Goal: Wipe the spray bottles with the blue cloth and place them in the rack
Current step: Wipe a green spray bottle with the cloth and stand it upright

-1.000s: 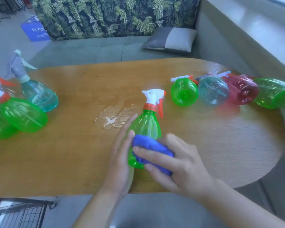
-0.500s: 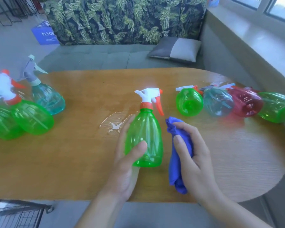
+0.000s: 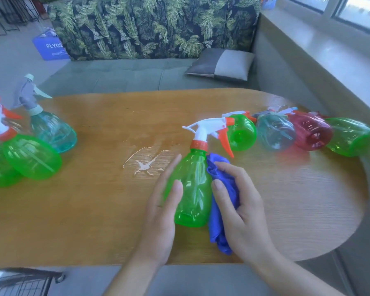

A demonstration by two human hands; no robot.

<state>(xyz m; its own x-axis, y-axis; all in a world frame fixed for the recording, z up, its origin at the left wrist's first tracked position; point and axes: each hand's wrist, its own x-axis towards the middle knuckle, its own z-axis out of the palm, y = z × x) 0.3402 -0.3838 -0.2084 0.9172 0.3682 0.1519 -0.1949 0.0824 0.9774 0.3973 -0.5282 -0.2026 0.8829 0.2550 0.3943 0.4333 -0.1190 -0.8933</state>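
Wooden table (image 3: 286, 199), leaf-print sofa (image 3: 154, 28), grey cushion (image 3: 220, 64), blue bag (image 3: 51, 49), spilled puddle (image 3: 144, 163)

Just one view here, a wide-angle cam worn on the head, looking forward and down over a wooden table (image 3: 94, 221). It sits close above the near edge, with both forearms coming in from the bottom. The sofa (image 3: 126, 75) shows beyond the far edge.

only readable text i see: white letters "plyos" on a blue bag (image 3: 51, 48) on the floor by the sofa, cut off at the edge; smaller print below is unreadable.
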